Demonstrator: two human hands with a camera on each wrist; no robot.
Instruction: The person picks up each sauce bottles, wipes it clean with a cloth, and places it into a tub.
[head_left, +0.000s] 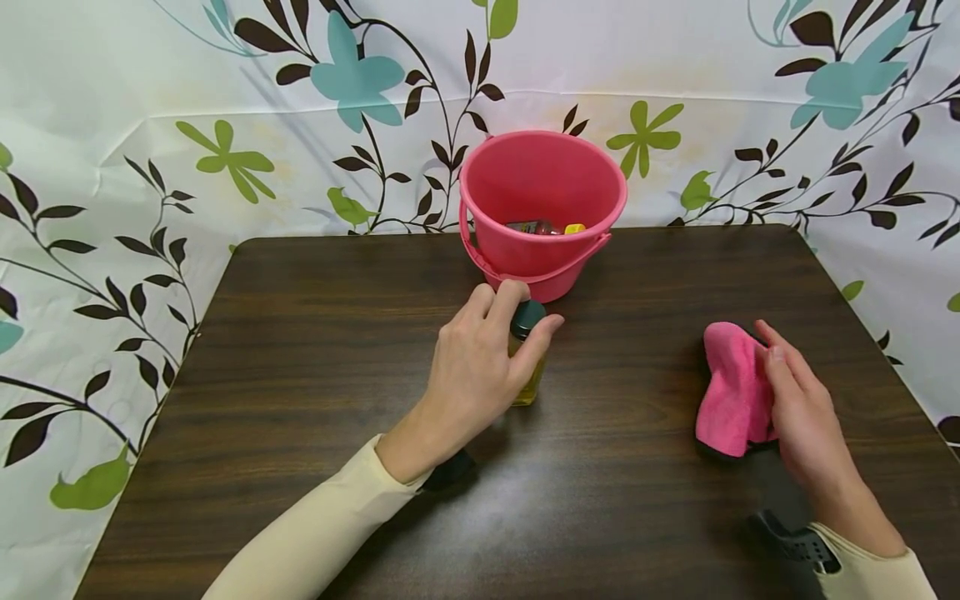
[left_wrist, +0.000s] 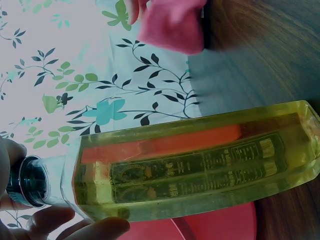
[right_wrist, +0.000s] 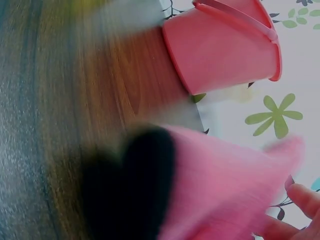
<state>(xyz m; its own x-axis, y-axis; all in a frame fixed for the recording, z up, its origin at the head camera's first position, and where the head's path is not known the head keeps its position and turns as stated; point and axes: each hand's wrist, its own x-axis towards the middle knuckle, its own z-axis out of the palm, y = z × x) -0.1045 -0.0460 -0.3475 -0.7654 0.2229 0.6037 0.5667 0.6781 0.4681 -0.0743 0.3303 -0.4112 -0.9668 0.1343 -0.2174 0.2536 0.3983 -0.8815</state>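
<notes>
A glass bottle of yellow-green liquid (left_wrist: 200, 170) with a dark green cap (head_left: 528, 318) stands in front of the pink bucket. My left hand (head_left: 468, 371) grips it around the cap and neck from above, the label showing faintly through the liquid in the left wrist view. Over the right part of the table, my right hand (head_left: 813, 421) pinches a pink cloth (head_left: 731, 387) at its right side, thumb on top. Dark edging shows below the cloth, and in the right wrist view a blurred black part (right_wrist: 145, 175) lies beside the pink.
The pink bucket (head_left: 551, 279) stands at the table's back edge, handle hanging down in front. Inside it lie a small yellow thing (head_left: 574, 228) and a dark packaged item (head_left: 531, 227). Behind the brown wooden table (head_left: 315, 375) hangs a leaf-patterned white sheet (head_left: 420, 58).
</notes>
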